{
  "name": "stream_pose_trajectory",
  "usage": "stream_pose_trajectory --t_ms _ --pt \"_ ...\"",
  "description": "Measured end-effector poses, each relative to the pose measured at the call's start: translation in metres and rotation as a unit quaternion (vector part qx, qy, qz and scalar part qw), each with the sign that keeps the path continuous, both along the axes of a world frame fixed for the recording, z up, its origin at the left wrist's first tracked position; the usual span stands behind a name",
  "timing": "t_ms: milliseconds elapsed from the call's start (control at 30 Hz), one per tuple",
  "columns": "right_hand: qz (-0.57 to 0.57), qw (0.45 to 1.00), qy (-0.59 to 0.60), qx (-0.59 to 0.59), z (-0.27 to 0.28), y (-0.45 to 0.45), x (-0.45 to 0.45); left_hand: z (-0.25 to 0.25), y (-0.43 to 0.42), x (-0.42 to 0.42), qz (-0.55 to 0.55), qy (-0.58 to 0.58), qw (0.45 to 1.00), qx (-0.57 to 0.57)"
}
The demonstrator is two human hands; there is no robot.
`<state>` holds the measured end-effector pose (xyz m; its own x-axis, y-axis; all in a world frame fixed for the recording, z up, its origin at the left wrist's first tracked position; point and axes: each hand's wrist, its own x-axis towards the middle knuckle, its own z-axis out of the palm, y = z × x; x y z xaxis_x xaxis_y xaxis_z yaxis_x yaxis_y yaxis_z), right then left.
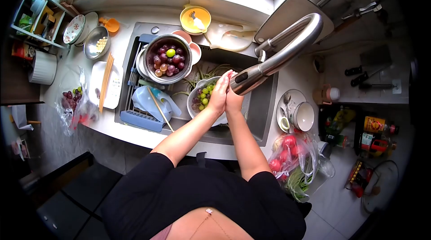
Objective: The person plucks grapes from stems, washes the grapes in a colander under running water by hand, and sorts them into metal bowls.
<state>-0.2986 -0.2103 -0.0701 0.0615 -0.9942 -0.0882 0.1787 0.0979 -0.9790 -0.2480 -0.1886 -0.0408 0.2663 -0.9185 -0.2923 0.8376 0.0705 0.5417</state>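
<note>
My left hand [219, 94] and my right hand [234, 100] are pressed together at the end of the faucet's spout head [244, 82]. The fingers of my left hand are stretched out against the right one. My right hand's fingers are mostly hidden behind the left hand and the spout; I cannot tell whether they touch it. Just beneath my hands, a white colander [192, 109] with green and dark grapes [204, 97] sits in the sink [260, 121]. Left of it stands a metal pot [151, 48] holding larger dark grapes [169, 60] and one green one.
A blue rack [141, 120] with a light-blue translucent item [155, 101] lies in the sink's left side. Chopsticks [107, 80] rest across a white tray [117, 85]. Bagged grapes [72, 98] are at the left, bagged red produce [287, 152] at the right near a bowl [303, 116].
</note>
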Motion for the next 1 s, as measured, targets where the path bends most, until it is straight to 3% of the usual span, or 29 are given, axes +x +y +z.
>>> stream_pose_trajectory --t_ms 100,167,267,400,433,467,567,833,1000 --pt "-0.023 0.973 -0.188 0.132 0.006 -0.007 -0.012 -0.009 0.001 -0.013 0.025 -0.191 0.981 -0.015" --pt "-0.019 0.971 -0.201 0.131 -0.002 -0.012 -0.016 -0.023 -0.002 -0.017 0.029 -0.337 0.941 -0.014" --pt "-0.01 0.949 -0.28 0.144 -0.006 -0.009 -0.009 0.004 -0.009 -0.001 0.058 -0.485 0.873 -0.007" --pt "-0.016 0.922 -0.335 0.194 0.001 -0.008 -0.003 0.005 -0.024 0.01 -0.018 -0.292 0.956 0.0" --pt "-0.024 0.907 -0.367 0.207 0.003 -0.008 -0.002 0.028 -0.021 0.011 0.003 -0.161 0.985 0.064" --pt "-0.032 0.89 -0.398 0.219 0.005 -0.009 -0.001 0.018 -0.023 0.015 -0.002 -0.01 0.998 0.066" --pt "-0.055 0.879 -0.416 0.226 0.019 -0.009 0.002 -0.001 -0.021 0.018 0.075 0.125 0.989 0.04" --pt "0.021 0.898 -0.403 0.176 0.02 -0.009 -0.002 -0.021 -0.006 0.024 0.051 0.239 0.97 0.004" --pt "0.06 0.958 -0.269 0.084 0.023 -0.017 -0.001 -0.01 0.0 0.023 0.016 0.285 0.958 -0.024"
